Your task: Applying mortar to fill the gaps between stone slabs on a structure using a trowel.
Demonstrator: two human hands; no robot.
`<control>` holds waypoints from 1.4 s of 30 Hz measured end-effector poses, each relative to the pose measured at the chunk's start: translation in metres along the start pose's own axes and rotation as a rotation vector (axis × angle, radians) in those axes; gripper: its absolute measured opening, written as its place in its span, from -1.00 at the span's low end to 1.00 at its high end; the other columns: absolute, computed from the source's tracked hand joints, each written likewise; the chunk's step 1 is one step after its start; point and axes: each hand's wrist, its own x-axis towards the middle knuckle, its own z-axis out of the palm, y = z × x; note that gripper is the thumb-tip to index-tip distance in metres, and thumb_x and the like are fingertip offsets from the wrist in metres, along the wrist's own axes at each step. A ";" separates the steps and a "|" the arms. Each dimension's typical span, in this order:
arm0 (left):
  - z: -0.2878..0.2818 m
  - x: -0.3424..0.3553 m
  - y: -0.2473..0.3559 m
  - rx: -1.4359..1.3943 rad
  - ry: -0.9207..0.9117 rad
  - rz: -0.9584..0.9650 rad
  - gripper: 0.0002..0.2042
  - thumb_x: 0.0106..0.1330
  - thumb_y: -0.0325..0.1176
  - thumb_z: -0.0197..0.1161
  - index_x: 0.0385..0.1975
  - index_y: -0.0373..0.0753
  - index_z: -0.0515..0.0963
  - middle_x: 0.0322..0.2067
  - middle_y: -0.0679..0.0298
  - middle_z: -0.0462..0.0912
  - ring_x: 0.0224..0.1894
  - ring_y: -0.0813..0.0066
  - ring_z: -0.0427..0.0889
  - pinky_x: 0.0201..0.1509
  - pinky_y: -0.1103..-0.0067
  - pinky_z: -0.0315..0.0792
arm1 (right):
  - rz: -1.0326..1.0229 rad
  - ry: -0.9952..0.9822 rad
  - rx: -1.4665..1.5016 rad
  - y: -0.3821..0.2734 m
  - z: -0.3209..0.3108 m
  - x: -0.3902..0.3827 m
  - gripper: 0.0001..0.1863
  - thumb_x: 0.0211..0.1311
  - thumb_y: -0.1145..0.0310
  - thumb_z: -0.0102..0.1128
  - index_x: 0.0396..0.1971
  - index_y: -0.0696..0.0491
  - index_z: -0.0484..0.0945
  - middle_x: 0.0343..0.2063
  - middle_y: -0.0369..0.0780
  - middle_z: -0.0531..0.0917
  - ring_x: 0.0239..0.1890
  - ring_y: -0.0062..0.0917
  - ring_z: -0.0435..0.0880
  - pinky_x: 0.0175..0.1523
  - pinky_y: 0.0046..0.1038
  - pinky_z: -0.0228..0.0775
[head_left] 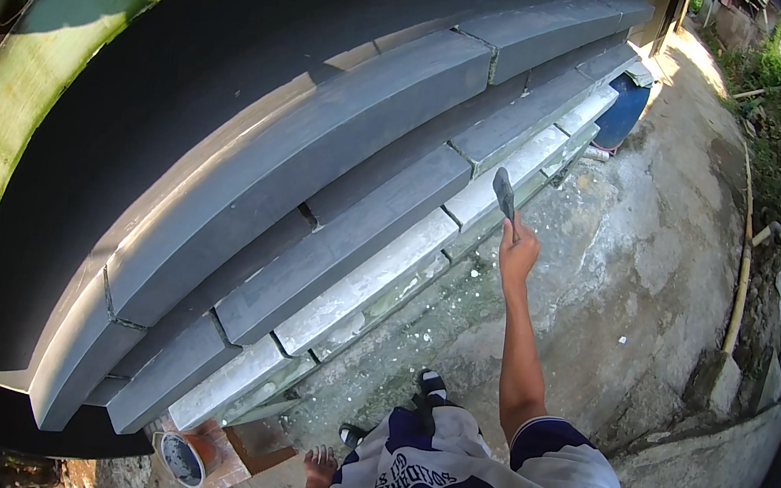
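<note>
My right hand [518, 254] is closed around the handle of a paintbrush [503, 189], its head dark grey. The brush is held out in front of the white lowest ledge [538, 158] of a stepped wall moulding; whether it touches the ledge I cannot tell. Above that ledge, the middle ledge [397, 191] and the broad top ledge [327, 129] are grey. Low beside my body, my left hand [321, 463] has its fingers apart and holds nothing. Nearest to it is a bucket [184, 459] with grey paint inside, standing by the near end of the moulding.
Dark gaps split the ledges into sections. A blue drum [623, 112] stands at the moulding's far end. White specks dot the rough concrete ground [590, 288]. Along the right lie a bamboo pole [741, 277] and a low concrete wall [715, 460]. A brown board [261, 443] lies beside the bucket.
</note>
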 end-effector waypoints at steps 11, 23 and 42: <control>0.004 0.025 -0.060 0.395 0.047 0.338 -0.77 0.17 -0.11 0.11 -0.25 -0.05 0.45 -0.12 0.39 0.52 -0.11 0.34 0.49 -0.22 0.48 0.37 | -0.239 -0.427 -0.117 -0.096 -0.060 0.030 -0.75 0.16 0.27 0.16 -0.23 0.09 0.60 -0.52 -0.05 0.57 -0.49 -0.15 0.60 -0.44 -0.21 0.41; 0.011 0.040 -0.093 0.573 -0.014 0.498 -0.84 0.21 -0.14 0.04 -0.42 -0.04 0.48 -0.34 0.42 0.56 -0.13 0.37 0.53 -0.28 0.50 0.36 | -0.569 -0.523 -0.243 -0.132 0.009 0.024 -0.74 0.13 0.35 0.16 -0.15 0.03 0.60 -0.44 -0.08 0.57 -0.51 -0.17 0.59 -0.42 -0.25 0.43; 0.007 0.016 -0.050 0.530 0.029 0.526 -0.82 0.12 -0.10 0.05 -0.38 0.03 0.49 -0.17 0.46 0.55 -0.14 0.44 0.53 -0.25 0.50 0.36 | -0.313 -0.880 0.387 -0.257 -0.038 -0.068 -0.78 0.01 0.40 0.35 -0.31 0.13 0.66 -0.60 -0.17 0.61 -0.64 -0.56 0.54 -0.48 -0.53 0.36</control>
